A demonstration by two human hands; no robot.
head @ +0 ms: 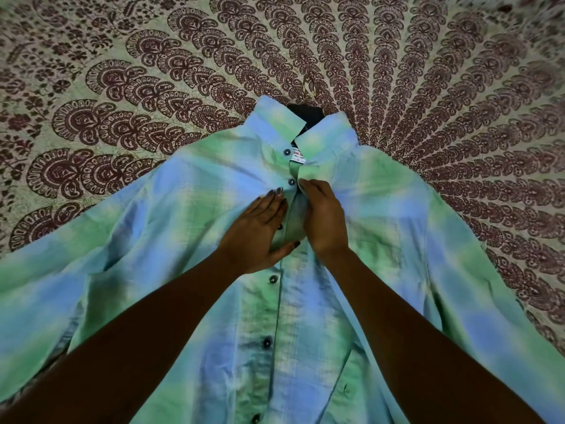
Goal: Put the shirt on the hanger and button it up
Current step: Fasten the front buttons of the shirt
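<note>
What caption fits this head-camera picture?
Left hand and right hand button a green-and-blue shirt on a black hanger over a patterned bedspread.

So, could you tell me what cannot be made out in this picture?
All head view.
Hanger: the shirt covers all but its neck and hook.
Label: print too small to read.
Shirt hem: cut off by the bottom edge.
Right hand: its back hides whether it pinches the shirt.
</note>
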